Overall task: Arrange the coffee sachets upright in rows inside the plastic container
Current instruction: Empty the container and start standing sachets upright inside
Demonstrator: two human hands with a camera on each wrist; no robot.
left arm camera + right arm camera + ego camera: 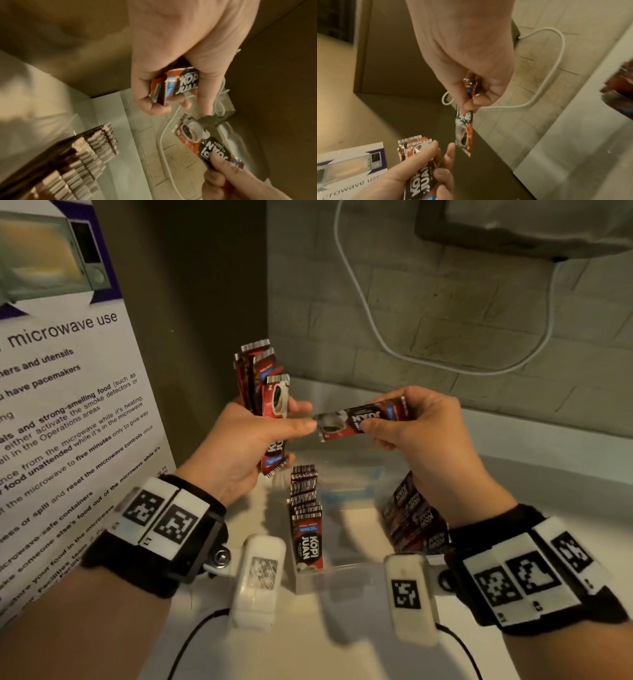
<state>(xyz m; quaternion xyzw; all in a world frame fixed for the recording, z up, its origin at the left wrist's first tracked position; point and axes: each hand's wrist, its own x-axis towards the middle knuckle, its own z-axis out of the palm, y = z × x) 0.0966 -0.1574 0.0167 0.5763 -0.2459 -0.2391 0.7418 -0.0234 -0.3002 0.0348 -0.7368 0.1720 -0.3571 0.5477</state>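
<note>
The right hand (pixel 416 429) pinches one red-and-black foil coffee sachet (pixel 363 417) lying crosswise, its long axis pointing at the left hand (pixel 246 446), which clasps an upright fan of red foil sachets (pixel 262 378). Below both hands sits the clear plastic container (pixel 346 571) with its standing row of sachets (pixel 305 508), so the single sachet likely needs turning on end.

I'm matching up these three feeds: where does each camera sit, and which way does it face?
Head: on the head, looking down at the container; both hands show.
Left wrist: along the left hand gripping a bundle of sachets.
Right wrist: along the right hand pinching a single sachet.
All three share this sachet.
</note>
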